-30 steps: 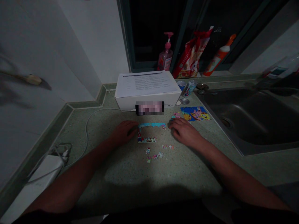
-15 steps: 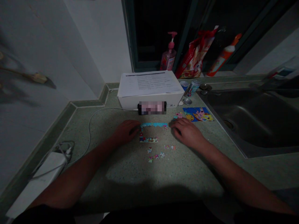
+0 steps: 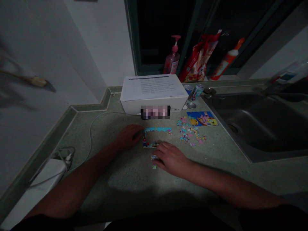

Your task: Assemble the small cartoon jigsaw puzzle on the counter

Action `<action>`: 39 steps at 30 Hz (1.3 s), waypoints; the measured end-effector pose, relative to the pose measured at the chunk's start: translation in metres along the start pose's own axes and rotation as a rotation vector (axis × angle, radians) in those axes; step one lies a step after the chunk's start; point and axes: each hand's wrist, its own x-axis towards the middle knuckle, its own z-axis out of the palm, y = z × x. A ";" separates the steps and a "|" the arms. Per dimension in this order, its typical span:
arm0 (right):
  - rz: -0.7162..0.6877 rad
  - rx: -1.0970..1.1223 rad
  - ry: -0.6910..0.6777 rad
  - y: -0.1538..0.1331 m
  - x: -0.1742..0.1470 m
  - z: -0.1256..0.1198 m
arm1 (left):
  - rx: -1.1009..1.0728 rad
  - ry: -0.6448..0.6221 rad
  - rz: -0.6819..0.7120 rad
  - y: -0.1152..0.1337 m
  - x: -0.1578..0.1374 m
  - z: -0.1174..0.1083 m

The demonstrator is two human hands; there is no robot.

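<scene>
A partly assembled jigsaw puzzle [image 3: 157, 129] lies on the counter, with its top, left side and part of its bottom edge joined around a bare middle. My left hand [image 3: 130, 137] rests at the puzzle's left edge, fingers loosely bent and thumb apart, holding nothing I can see. Over the bottom edge reaches my right hand [image 3: 171, 159], its fingertips at the joined pieces and its thumb spread lower down. A loose jigsaw piece [image 3: 154, 166] shows beside that thumb; other pieces below the puzzle are covered by the hand. To the right, many loose pieces [image 3: 184, 134] are scattered.
A cartoon picture card [image 3: 202, 118] lies near the sink [image 3: 251, 159]. Behind the puzzle, a phone [image 3: 155, 112] leans on a white box [image 3: 130, 104], its cable [image 3: 90, 128] running left to a power strip [image 3: 45, 175]. Cans [image 3: 197, 92] stand beside the box.
My right hand has moved left and toward me, from the loose pieces to the puzzle's bottom edge, uncovering the scattered pieces on the right. My left hand has stayed in place.
</scene>
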 end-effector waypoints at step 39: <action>0.034 0.067 0.007 0.004 -0.006 -0.009 | 0.005 -0.026 -0.022 0.006 0.000 -0.004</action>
